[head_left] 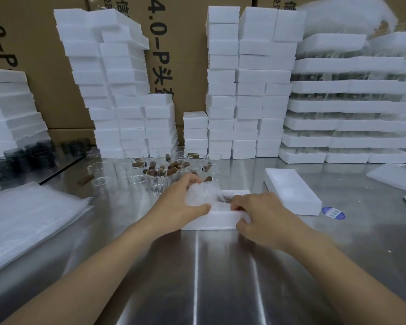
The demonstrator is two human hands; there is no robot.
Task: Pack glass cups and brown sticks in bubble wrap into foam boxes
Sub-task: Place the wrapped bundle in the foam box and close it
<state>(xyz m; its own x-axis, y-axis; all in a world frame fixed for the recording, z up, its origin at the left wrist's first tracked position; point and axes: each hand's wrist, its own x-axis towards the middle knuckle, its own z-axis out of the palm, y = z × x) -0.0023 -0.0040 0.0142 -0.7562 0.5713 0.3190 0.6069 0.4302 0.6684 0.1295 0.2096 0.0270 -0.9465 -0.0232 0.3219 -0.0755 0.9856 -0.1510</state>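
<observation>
An open white foam box lies on the steel table in front of me. My left hand grips a bubble-wrapped bundle sitting in the box's left part. A brown stick shows inside the box between my hands. My right hand rests over the box's right end with curled fingers on its contents and thumb on the front wall. Behind the box stand several clear glass cups and loose brown sticks.
A foam lid lies to the right, with a blue sticker beside it. A pile of bubble-wrap sheets is at left. Tall stacks of foam boxes and cardboard cartons line the back. Dark glass mugs stand far left.
</observation>
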